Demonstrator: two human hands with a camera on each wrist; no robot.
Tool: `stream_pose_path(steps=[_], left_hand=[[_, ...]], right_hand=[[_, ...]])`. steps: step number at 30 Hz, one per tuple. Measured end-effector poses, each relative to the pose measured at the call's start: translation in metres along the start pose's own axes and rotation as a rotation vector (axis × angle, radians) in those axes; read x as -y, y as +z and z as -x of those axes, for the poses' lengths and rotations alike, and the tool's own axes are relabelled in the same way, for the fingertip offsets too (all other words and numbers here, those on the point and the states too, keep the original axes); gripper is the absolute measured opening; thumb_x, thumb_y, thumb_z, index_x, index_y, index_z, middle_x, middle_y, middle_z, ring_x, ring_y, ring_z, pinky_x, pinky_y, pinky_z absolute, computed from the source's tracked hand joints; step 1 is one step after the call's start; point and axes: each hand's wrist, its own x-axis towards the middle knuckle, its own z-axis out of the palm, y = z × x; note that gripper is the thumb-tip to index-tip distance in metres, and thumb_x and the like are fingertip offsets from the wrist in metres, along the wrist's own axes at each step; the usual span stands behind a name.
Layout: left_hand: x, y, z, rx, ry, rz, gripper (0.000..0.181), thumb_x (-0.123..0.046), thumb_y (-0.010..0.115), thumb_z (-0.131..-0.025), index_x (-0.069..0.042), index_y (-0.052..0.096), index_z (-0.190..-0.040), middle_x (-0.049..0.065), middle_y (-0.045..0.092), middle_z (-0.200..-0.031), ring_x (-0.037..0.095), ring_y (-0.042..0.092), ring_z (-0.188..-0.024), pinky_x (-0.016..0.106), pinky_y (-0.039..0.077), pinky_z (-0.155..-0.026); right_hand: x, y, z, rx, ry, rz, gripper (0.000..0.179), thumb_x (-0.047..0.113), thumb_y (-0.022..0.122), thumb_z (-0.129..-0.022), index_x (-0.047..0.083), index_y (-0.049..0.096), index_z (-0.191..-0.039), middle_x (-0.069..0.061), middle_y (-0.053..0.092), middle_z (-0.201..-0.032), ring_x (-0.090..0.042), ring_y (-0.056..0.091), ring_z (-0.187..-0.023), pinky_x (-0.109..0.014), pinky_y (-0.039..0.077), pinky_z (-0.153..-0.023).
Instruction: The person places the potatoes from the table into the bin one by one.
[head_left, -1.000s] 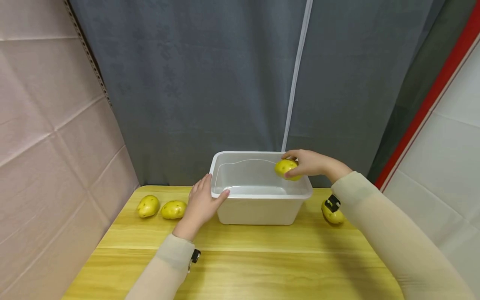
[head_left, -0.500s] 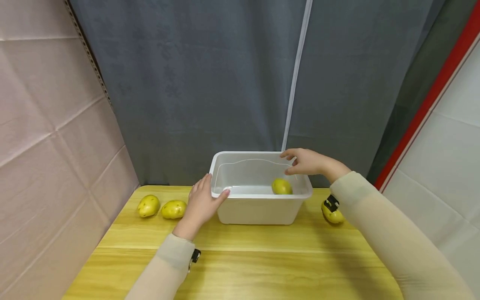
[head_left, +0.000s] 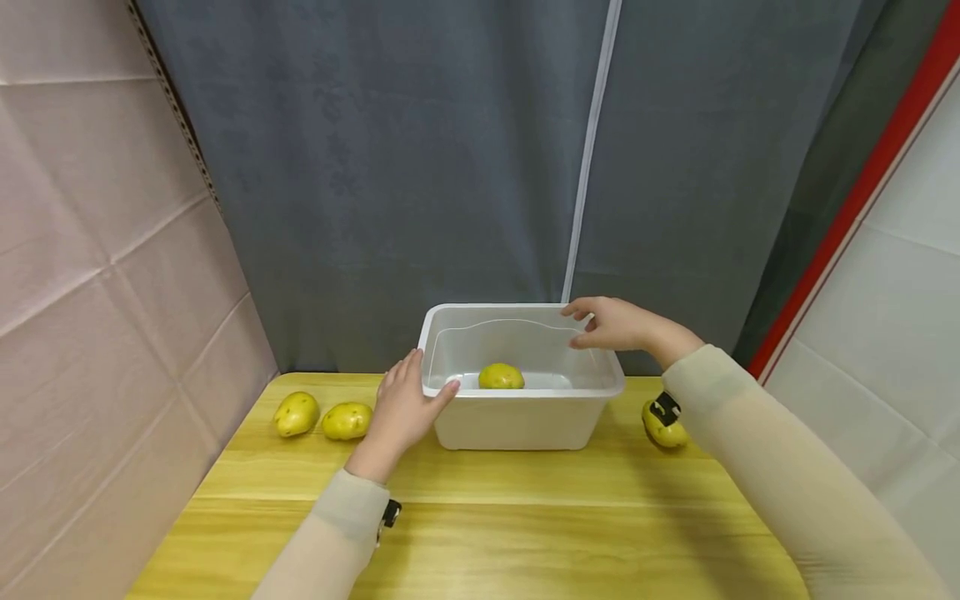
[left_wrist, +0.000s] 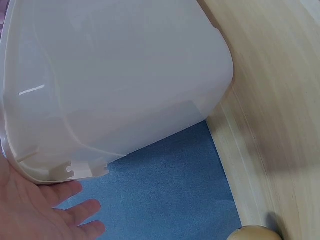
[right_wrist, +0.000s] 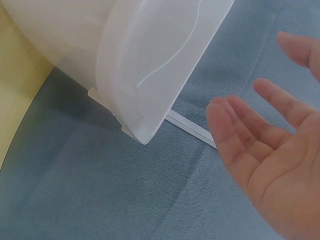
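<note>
A white plastic bin [head_left: 517, 423] stands upright on the wooden table, its top uncovered. One yellow potato [head_left: 501, 377] lies on the bin's floor, left of its middle. My left hand [head_left: 405, 408] rests against the bin's front left corner, thumb along the front rim and fingers along the left side. In the left wrist view, the straight fingers [left_wrist: 75, 212] show just below the rim. Over the bin's right side, my right hand [head_left: 617, 323] hovers with loosely bent fingers and nothing in them; the right wrist view shows its bare palm [right_wrist: 295, 170].
Two more potatoes lie left of the bin, one potato [head_left: 296, 414] farther out and another potato [head_left: 347, 421] near my left hand. A potato [head_left: 664, 427] on the right is partly hidden by my right wrist. A grey-blue curtain [head_left: 390, 167] hangs behind the wooden table [head_left: 517, 542].
My right hand held a potato above the bin and let it go. The potato dropped in at the right, then rolled left along the floor. My left hand stays at the corner.
</note>
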Motion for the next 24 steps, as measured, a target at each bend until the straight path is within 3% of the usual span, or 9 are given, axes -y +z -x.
stream_pose_path(steps=[24], left_hand=[[-0.0016,-0.0017,-0.0003,0.005,-0.006,0.009,0.099,-0.07,0.05,-0.093,0.002,0.024,-0.156,0.021,0.027,-0.161,0.041,0.026,-0.146,0.056,0.015,-0.12]], right_hand=[[0.0042,-0.0003,0.0061,0.022,0.008,0.001,0.058,0.026,0.07,-0.093,0.005,0.051,-0.145,-0.022,0.054,-0.138,-0.04,0.057,-0.121,-0.054,0.051,-0.096]])
